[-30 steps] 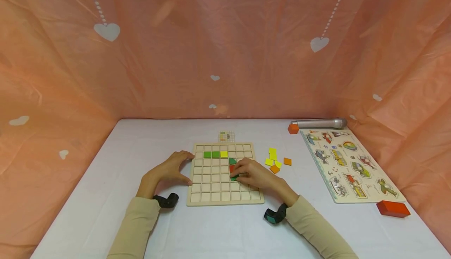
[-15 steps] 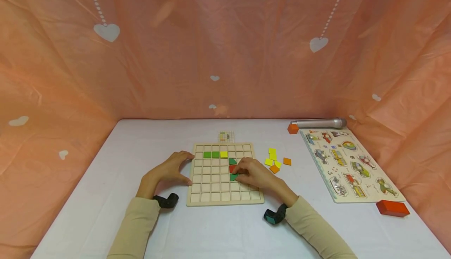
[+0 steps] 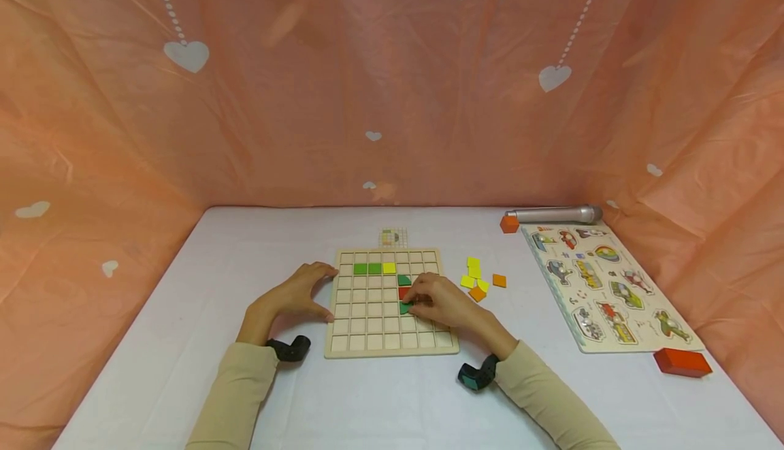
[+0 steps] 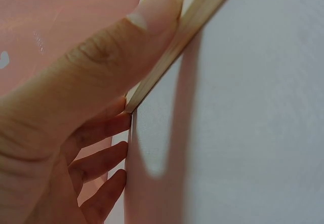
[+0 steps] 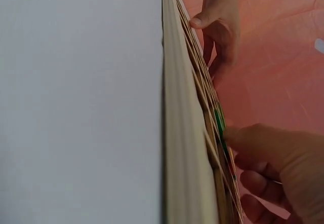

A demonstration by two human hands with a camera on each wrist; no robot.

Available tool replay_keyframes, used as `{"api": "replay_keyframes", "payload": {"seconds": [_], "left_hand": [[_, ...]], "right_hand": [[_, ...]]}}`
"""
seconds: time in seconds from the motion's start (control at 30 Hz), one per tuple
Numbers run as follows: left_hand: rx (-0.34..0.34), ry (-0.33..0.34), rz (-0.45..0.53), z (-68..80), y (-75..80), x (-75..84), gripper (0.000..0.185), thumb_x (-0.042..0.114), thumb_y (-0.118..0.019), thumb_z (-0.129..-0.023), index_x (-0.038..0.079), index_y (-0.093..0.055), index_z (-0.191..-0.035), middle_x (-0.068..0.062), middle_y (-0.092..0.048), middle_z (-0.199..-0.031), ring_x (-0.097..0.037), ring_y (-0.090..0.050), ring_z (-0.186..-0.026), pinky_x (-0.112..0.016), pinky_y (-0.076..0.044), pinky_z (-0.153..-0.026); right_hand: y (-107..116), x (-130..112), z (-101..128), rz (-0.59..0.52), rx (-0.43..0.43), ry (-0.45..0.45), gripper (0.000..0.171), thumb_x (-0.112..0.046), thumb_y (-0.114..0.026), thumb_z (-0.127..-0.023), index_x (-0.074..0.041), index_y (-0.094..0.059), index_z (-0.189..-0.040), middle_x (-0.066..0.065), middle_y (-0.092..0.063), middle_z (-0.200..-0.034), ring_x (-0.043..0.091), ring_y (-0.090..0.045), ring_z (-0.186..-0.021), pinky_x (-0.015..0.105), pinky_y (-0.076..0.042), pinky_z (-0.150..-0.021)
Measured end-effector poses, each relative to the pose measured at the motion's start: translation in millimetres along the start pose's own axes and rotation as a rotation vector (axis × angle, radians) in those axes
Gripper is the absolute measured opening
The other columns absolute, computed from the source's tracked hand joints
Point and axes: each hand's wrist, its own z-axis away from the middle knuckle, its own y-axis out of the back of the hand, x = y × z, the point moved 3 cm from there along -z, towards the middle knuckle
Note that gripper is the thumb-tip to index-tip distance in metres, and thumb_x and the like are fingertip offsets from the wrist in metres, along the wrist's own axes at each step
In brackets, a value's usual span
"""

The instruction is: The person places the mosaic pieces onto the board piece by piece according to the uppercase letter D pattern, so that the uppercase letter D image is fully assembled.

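Observation:
A square wooden grid board [image 3: 392, 352] lies on the table. My left hand [image 3: 294, 292] touches its left edge, thumb and fingers spread apart; in the left wrist view the thumb [image 4: 121, 41] rests on the rim. Over the right part of the board, my right hand [image 3: 444, 300] has thumb and forefinger at a green tile [image 3: 405, 308] in a cell. A red tile [image 3: 403, 293] and another green tile [image 3: 403, 279] sit just behind it in the same column. Two light green tiles [image 3: 367, 269] and a yellow tile [image 3: 388, 268] line the second row from the back.
Several loose yellow and orange tiles [image 3: 474, 271] lie right of the board. Behind the board is a small pattern card [image 3: 393, 237]. Farther right are a picture puzzle board [image 3: 603, 314], a silver microphone [image 3: 551, 214], a small red-orange block [image 3: 510, 224] and a red block [image 3: 682, 362].
The green tile at my right fingers was tilted a second ago and now lies down in its cell. My right fingers have shifted slightly; my left hand stays where it was.

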Motion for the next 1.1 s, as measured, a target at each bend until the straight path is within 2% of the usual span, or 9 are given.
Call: {"api": "replay_keyframes", "payload": {"seconds": [0.23,0.47,0.63,0.8,1.1], "left_hand": [[0.007,-0.009,-0.004,-0.7,0.7,0.7,0.089,0.034,-0.087,-0.058,-0.005,-0.048,-0.128,-0.02,-0.048,-0.131,-0.037,-0.041,-0.12,-0.049,-0.033,-0.103],[-0.001,-0.004,-0.006,-1.4,1.0,1.2,0.089,0.034,-0.087,-0.059,-0.005,-0.048,-0.129,-0.022,-0.047,-0.132,-0.039,-0.039,-0.122,-0.051,-0.032,-0.104],[-0.005,-0.002,-0.01,-1.5,0.9,1.1,0.089,0.033,-0.086,-0.06,-0.005,-0.047,-0.129,-0.022,-0.046,-0.132,-0.039,-0.039,-0.122,-0.05,-0.032,-0.104],[-0.005,-0.002,-0.008,-0.6,0.8,1.8,0.088,0.033,-0.087,-0.059,-0.005,-0.048,-0.129,-0.022,-0.047,-0.132,-0.038,-0.04,-0.122,-0.05,-0.032,-0.104],[-0.005,-0.002,-0.002,-0.1,0.1,1.8,0.089,0.033,-0.086,-0.059,-0.005,-0.047,-0.129,-0.022,-0.047,-0.131,-0.039,-0.04,-0.122,-0.05,-0.032,-0.104]], "right_hand": [[23.0,10.3,5.4,-0.069,0.078,-0.076,0.017,-0.015,-0.068,-0.086,-0.01,-0.069,-0.102,-0.002,-0.061,-0.095,0.011,-0.053,-0.081,0.027,-0.049,-0.071],[53.5,28.6,20.5,-0.008,0.219,-0.078,0.019,-0.008,-0.07,-0.081,-0.006,-0.069,-0.1,0.006,-0.064,-0.093,0.017,-0.057,-0.079,0.033,-0.052,-0.069],[68.4,41.8,36.6,0.001,0.277,-0.103,0.022,-0.006,-0.072,-0.079,-0.006,-0.069,-0.1,0.01,-0.065,-0.093,0.018,-0.057,-0.078,0.034,-0.052,-0.067],[74.8,54.5,52.0,0.033,0.291,-0.122,0.022,-0.004,-0.072,-0.079,-0.004,-0.068,-0.101,0.012,-0.065,-0.094,0.02,-0.058,-0.077,0.031,-0.052,-0.066],[79.7,68.6,67.1,0.034,0.255,-0.232,0.021,0.0,-0.071,-0.078,-0.002,-0.068,-0.099,0.01,-0.066,-0.093,0.021,-0.057,-0.078,0.03,-0.051,-0.067]]}}
